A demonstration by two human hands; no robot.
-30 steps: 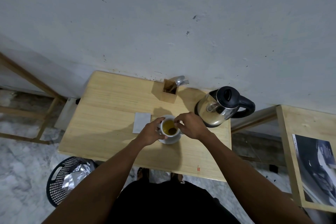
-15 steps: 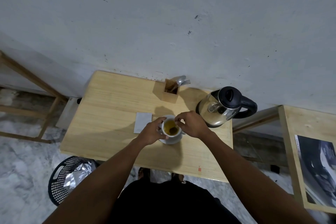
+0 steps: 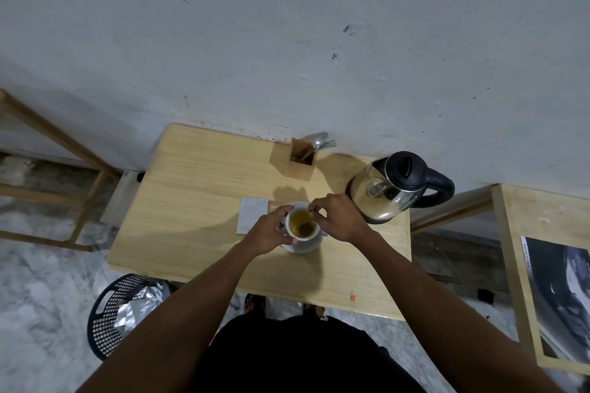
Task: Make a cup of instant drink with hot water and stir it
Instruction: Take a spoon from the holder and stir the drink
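A white cup holding yellow-brown liquid stands on a white saucer in the middle of the wooden table. My left hand grips the cup's left side. My right hand is at the cup's right rim, its fingertips pinching the handle of a spoon whose bowl shows dark in the liquid. A steel electric kettle with a black lid and handle stands just right of my right hand.
A white sachet lies left of the cup. A wooden holder with a spoon and fork stands by the wall. A black basket with foil wrappers sits on the floor at left. Another wooden table is at right.
My hands stay at the cup. The dark spoon bowl has shifted inside the liquid, and the view has moved slightly.
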